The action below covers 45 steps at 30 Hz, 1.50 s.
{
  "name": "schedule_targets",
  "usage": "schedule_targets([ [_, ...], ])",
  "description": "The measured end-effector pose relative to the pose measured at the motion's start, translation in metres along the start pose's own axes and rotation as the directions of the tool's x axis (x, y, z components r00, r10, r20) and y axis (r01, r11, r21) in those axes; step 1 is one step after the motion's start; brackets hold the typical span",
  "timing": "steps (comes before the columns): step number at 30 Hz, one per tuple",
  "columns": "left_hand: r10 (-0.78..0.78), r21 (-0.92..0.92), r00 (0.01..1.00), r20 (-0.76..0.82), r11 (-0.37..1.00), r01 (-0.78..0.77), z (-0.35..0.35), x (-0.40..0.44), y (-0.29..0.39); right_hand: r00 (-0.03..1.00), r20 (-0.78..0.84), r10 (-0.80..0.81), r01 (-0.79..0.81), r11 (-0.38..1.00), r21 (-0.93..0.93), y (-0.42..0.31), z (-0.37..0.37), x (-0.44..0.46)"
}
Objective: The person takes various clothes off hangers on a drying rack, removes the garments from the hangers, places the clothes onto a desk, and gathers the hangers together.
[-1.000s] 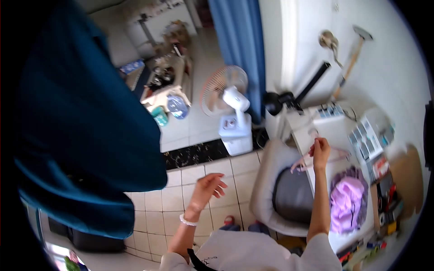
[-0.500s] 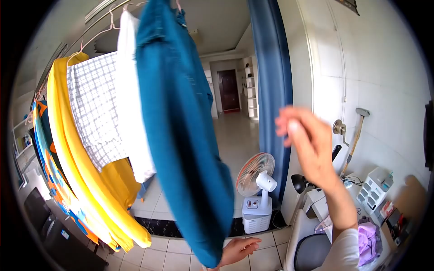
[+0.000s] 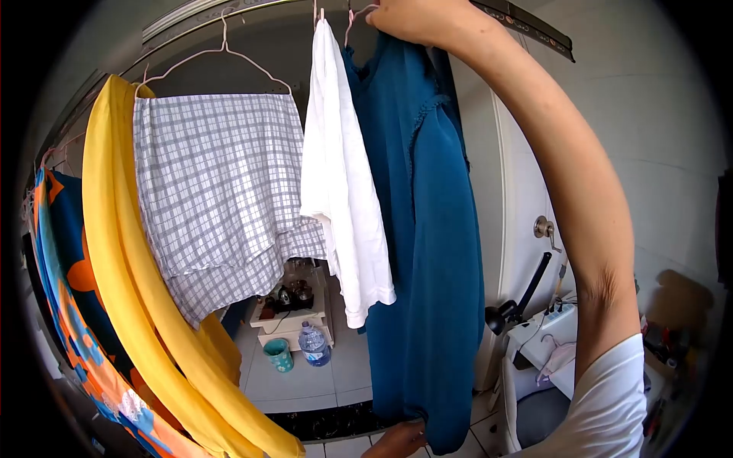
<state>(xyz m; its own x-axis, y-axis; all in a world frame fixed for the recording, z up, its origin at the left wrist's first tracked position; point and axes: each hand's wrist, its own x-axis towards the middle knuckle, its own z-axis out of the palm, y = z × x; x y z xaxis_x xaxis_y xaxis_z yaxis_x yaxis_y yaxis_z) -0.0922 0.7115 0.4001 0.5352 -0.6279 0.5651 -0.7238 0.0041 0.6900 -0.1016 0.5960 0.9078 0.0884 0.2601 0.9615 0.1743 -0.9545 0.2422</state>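
A teal garment (image 3: 427, 229) hangs from the rail at the centre right. My right hand (image 3: 412, 19) is raised to its top, fingers closed round the pink hanger (image 3: 350, 27) near the shoulder. Low down, my left hand (image 3: 398, 441) is beside the garment's lower end; the cloth partly hides its fingers, so its grip is unclear. Just left of the teal garment hangs a white garment (image 3: 340, 168). Further left, a checked cloth (image 3: 221, 183) hangs on a pink hanger, beside a yellow garment (image 3: 122, 229).
The metal rail (image 3: 195, 40) runs across the top. An orange and blue patterned garment (image 3: 84, 336) hangs far left. Behind, on the floor, stand a water bottle (image 3: 314, 345) and a teal bin (image 3: 279, 355). A grey chair (image 3: 538, 420) and white desk (image 3: 534, 328) are at lower right.
The view has risen from the floor and desk to the hanging clothes. My right hand has gone up to the hanger. My left hand is now low by the teal garment's lower end.
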Motion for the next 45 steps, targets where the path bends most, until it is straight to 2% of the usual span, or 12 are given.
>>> schedule_targets([
  [4,-0.14,0.083,0.989,0.041,0.987,0.136,-0.006,-0.004,-0.02,0.98,0.025,0.197,-0.194,0.976,-0.1,-0.01,0.01,0.006],
  [8,-0.027,0.15,0.999,0.027,0.988,0.023,-0.017,-0.007,-0.018,0.971,0.097,0.217,-0.202,0.969,-0.143,0.003,0.034,0.011],
  [13,-0.237,0.077,0.966,0.104,0.97,0.23,-0.024,-0.008,-0.006,0.988,-0.043,0.145,-0.15,0.977,-0.153,0.014,0.047,0.002],
  [23,-0.241,0.051,0.967,0.076,0.97,0.238,-0.019,-0.008,-0.013,0.962,-0.269,0.052,-0.129,0.953,-0.276,0.048,0.029,-0.012],
  [25,-0.417,0.082,0.865,0.281,0.908,0.411,-0.023,0.0,-0.018,0.961,-0.273,0.048,-0.127,0.952,-0.278,0.06,0.017,-0.02],
  [28,-0.244,0.054,0.961,0.13,0.97,0.239,-0.01,0.001,-0.022,0.957,-0.273,0.1,-0.186,0.933,-0.308,0.08,0.007,-0.034],
  [31,-0.336,0.008,0.893,0.298,0.937,0.35,-0.017,0.011,-0.028,0.97,-0.224,0.094,-0.171,0.919,-0.357,0.093,-0.001,-0.064],
  [32,-0.284,0.033,0.91,0.301,0.957,0.288,-0.016,0.015,-0.034,0.972,-0.211,0.105,-0.179,0.912,-0.37,0.097,-0.001,-0.076],
  [35,-0.195,-0.033,0.955,0.224,0.978,0.208,-0.011,0.039,-0.021,0.981,-0.14,0.138,-0.18,0.915,-0.361,0.118,0.007,-0.124],
  [38,-0.076,-0.108,0.984,0.16,0.99,0.094,-0.003,0.052,0.001,0.994,-0.103,0.021,-0.039,0.984,-0.174,0.125,0.007,-0.192],
  [40,-0.088,-0.16,0.99,0.114,0.982,0.105,0.001,0.069,0.019,0.989,0.073,0.13,-0.121,0.986,-0.113,0.113,0.0,-0.236],
  [45,-0.009,-0.321,0.928,-0.371,0.939,-0.12,0.029,0.123,0.065,0.905,0.355,0.234,-0.265,0.964,0.041,0.087,-0.024,-0.335],
])
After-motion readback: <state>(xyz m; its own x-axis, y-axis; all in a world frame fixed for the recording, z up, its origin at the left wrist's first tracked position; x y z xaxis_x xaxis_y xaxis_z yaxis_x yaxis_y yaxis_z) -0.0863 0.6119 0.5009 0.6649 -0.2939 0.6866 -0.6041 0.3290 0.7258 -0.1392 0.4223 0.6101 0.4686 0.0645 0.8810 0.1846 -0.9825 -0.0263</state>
